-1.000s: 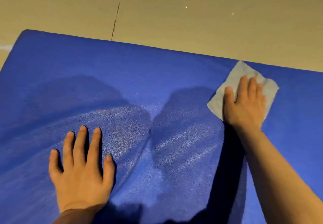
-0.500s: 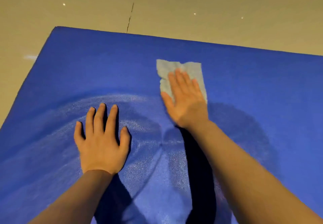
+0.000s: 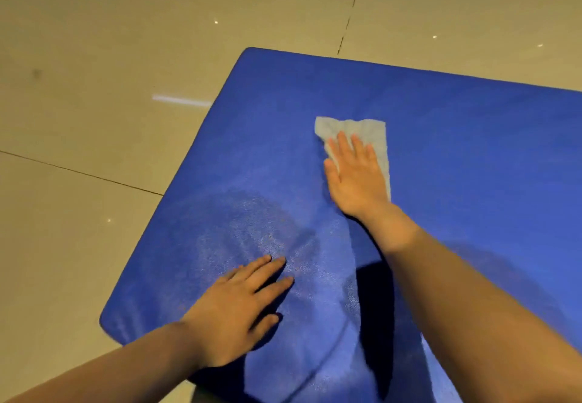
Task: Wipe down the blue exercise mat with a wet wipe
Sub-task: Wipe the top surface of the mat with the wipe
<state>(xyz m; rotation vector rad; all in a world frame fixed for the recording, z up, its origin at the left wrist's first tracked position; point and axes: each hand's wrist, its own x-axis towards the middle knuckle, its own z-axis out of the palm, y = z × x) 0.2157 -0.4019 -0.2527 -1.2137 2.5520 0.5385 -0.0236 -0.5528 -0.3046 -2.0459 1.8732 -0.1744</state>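
The blue exercise mat (image 3: 472, 150) lies flat on the floor and fills the right and lower part of the head view. A pale wet wipe (image 3: 371, 133) lies spread on it near the mat's middle. My right hand (image 3: 356, 179) presses flat on the wipe with straight fingers, covering its lower part. My left hand (image 3: 239, 305) rests flat on the mat near its left edge, fingers straight and spread. Damp, shiny streaks show on the mat between and below my hands.
Beige floor tiles (image 3: 110, 56) with dark grout lines surround the mat on the left and at the back. The mat's left corner (image 3: 108, 320) and far corner (image 3: 248, 51) are in view.
My right hand has slid the wipe leftward across the mat, from its right side toward the middle. The view has shifted left, so the mat's left edge and more floor show.
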